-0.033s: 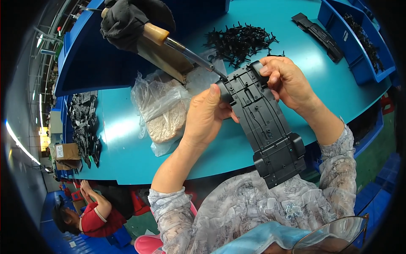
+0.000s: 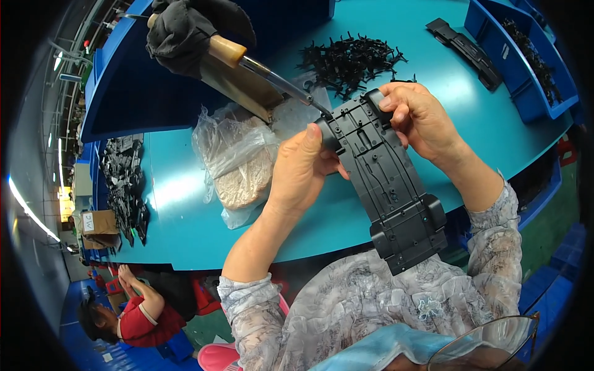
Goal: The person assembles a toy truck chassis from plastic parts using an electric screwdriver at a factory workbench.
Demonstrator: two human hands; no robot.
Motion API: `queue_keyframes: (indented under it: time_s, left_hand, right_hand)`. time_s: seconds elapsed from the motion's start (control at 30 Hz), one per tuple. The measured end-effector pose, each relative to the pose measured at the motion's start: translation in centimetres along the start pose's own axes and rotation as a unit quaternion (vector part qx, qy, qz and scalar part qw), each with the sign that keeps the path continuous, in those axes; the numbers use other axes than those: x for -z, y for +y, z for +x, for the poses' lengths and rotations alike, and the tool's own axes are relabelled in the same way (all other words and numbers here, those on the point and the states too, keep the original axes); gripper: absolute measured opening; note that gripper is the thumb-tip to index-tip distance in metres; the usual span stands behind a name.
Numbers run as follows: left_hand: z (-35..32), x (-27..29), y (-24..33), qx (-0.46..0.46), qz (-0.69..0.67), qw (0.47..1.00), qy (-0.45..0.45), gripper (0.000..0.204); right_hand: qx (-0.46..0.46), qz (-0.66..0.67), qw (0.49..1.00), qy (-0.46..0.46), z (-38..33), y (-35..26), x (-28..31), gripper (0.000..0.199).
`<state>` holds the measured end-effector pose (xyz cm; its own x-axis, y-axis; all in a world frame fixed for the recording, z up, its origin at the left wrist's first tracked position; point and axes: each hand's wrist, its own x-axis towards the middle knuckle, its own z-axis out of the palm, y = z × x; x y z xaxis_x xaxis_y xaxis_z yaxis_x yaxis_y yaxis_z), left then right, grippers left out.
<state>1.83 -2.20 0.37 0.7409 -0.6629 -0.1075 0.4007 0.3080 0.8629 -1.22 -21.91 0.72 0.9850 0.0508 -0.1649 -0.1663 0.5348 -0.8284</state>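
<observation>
Between both hands I hold a long black plastic chassis [image 2: 383,185], tilted, its ribbed and pegged side showing. At its far left corner my left hand [image 2: 300,164] grips the rounded end, thumb on top. My right hand [image 2: 421,117] is closed around the far right corner, fingers curled. A soldering iron [image 2: 266,71] with a wooden handle and metal barrel slants down from the upper left. Its dark tip meets or nearly meets the chassis's far left edge; actual contact I cannot tell. Dark cloth [image 2: 179,38] is wrapped around the iron's handle end.
A heap of small black parts [image 2: 352,62] lies beyond the chassis. A plastic-wrapped bundle [image 2: 241,167] rests left of my left hand. Another black chassis [image 2: 464,52] and a blue bin [image 2: 526,80] are at far right. Black parts [image 2: 125,185] pile at left; a person [image 2: 139,312] sits lower left.
</observation>
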Motion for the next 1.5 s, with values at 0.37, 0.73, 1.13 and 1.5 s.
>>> queue_keyframes:
  time_s: [0.37, 0.73, 1.13, 1.5]
  left_hand:
    - [-0.1, -0.1, -0.7, -0.018, -0.034, 0.999, 0.012, 0.041]
    - [0.3, 0.3, -1.4, -0.009, -0.075, 0.997, 0.004, 0.042]
    - [1.9, 0.5, -1.0, -0.018, -0.155, 0.986, 0.058, 0.032]
    - [2.2, 0.4, -0.2, -0.021, -0.16, 0.984, 0.077, 0.03]
  right_hand:
    - [0.033, -0.1, 0.994, 0.018, -0.4, -0.5, -1.0, 0.024]
    - [0.008, -0.085, 0.996, 0.038, 0.0, -0.4, -1.0, 0.021]
    - [-0.057, -0.027, 0.997, 0.037, 0.8, -0.8, -0.8, 0.016]
    - [-0.072, -0.003, 0.997, 0.039, 1.3, -0.8, -1.0, 0.025]
